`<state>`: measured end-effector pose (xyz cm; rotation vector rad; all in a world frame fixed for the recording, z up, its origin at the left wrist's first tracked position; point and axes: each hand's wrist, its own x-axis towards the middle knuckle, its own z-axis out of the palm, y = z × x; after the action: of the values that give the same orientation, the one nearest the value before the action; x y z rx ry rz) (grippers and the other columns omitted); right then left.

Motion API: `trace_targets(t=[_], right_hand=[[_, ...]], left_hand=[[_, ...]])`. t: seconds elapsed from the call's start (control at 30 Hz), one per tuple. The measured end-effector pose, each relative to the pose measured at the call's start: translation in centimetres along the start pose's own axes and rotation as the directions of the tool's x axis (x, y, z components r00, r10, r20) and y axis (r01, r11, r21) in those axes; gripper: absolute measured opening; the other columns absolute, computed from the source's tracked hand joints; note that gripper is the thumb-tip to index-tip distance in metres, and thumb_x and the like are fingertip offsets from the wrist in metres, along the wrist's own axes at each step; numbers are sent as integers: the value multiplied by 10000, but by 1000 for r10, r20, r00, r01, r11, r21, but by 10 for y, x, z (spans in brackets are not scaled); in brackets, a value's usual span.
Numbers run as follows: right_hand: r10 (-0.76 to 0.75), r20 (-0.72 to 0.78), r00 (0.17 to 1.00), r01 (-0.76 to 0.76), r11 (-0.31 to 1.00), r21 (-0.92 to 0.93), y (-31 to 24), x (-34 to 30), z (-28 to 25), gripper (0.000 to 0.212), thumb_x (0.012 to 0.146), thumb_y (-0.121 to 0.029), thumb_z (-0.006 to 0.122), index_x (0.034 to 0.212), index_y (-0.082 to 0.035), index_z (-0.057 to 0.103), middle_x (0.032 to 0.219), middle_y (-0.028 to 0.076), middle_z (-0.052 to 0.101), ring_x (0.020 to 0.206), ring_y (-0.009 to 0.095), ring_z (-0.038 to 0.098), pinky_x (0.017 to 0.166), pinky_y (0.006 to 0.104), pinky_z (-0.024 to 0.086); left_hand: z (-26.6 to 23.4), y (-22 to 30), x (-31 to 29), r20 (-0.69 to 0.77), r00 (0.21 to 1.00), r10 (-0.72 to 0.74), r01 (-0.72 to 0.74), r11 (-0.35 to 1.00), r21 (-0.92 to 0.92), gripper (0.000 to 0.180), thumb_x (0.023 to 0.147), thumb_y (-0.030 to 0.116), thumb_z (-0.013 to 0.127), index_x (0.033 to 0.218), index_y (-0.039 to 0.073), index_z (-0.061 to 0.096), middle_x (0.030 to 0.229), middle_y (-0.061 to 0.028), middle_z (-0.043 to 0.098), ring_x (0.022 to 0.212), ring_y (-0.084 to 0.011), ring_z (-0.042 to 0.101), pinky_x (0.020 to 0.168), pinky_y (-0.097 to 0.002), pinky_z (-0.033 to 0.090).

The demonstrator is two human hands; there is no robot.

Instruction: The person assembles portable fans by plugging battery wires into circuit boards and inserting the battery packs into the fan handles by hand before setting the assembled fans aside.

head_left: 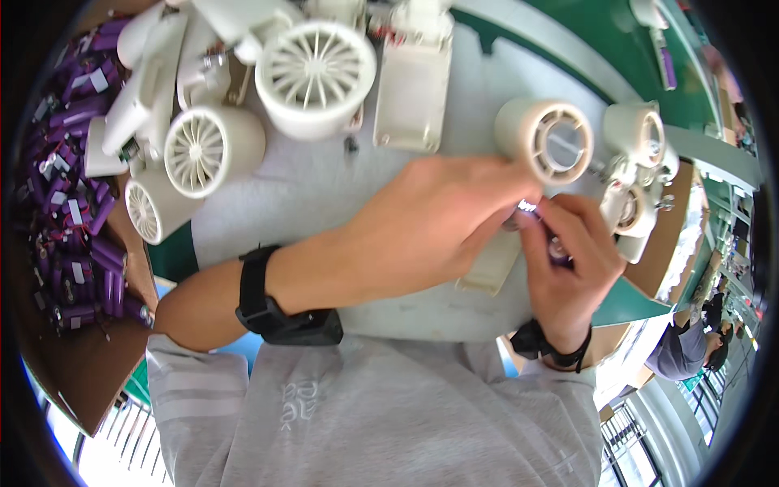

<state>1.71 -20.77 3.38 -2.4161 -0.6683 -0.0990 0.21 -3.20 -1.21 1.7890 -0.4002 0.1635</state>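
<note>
A white fan housing (523,128) with an open round head lies right of centre, its handle (491,264) pointing toward me. My left hand (454,207) reaches over the handle just below the round head, fingers closed. Its fingertips meet those of my right hand (578,258) at a small shiny piece (527,205), too blurred to name. Inside my curled right fingers shows a purple battery cell (559,250), mostly hidden. How my left fingers grip beneath the hand cannot be seen.
White fan housings with spoked grilles (315,69) crowd the far left, beside an open half shell (412,101). A cardboard box (85,365) of purple battery cells (77,211) stands left. More housings (637,130) and another cardboard box (669,235) sit right. A person (686,349) is far right.
</note>
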Motion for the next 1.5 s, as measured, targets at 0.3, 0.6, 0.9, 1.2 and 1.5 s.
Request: trace_targets(t=[0.3, 0.6, 0.9, 1.2, 1.5], right_hand=[[112, 66, 992, -122, 977, 176, 3, -1, 0, 279, 741, 28, 721, 995, 9, 607, 800, 90, 609, 685, 139, 621, 597, 251, 486], [214, 503, 837, -479, 731, 486, 4, -9, -36, 487, 788, 52, 636, 1238, -6, 460, 937, 108, 608, 669, 131, 633, 570, 257, 501], [145, 235, 961, -146, 989, -12, 7, -24, -33, 334, 810, 10, 664, 1127, 3, 560, 970, 116, 633, 644, 186, 655, 531, 294, 515], [15, 38, 999, -8, 985, -171, 10, -28, -27, 188, 764, -31, 721, 927, 14, 639, 996, 137, 656, 689, 277, 655, 588, 326, 536], [-168, 202, 965, 230, 913, -337, 14, -22, -34, 84, 704, -13, 689, 727, 17, 614, 906, 142, 654, 742, 266, 632, 660, 360, 533]], left_hand=[[-13, 15, 0, 146, 989, -23, 13, 998, 69, 302, 808, -65, 613, 1077, 58, 674, 1086, -167, 642, 776, -289, 668, 656, -346, 537], [-13, 10, -5, 99, 995, -35, 23, 993, 119, 337, 806, -53, 617, 1100, 97, 686, 1032, -146, 631, 798, -270, 638, 658, -337, 520], [-16, 14, -10, 52, 998, -29, 22, 989, 147, 336, 803, -36, 612, 1096, 105, 696, 1032, -139, 608, 748, -223, 622, 625, -300, 511], [-11, 16, -5, 69, 965, -253, 256, 966, -37, 331, 771, -33, 614, 1077, 62, 694, 1048, -99, 615, 795, -139, 618, 648, -222, 515], [-6, 16, -5, 46, 951, -304, 305, 952, -7, 340, 758, -48, 607, 1070, 55, 694, 1058, -78, 616, 814, -114, 603, 652, -207, 499]])
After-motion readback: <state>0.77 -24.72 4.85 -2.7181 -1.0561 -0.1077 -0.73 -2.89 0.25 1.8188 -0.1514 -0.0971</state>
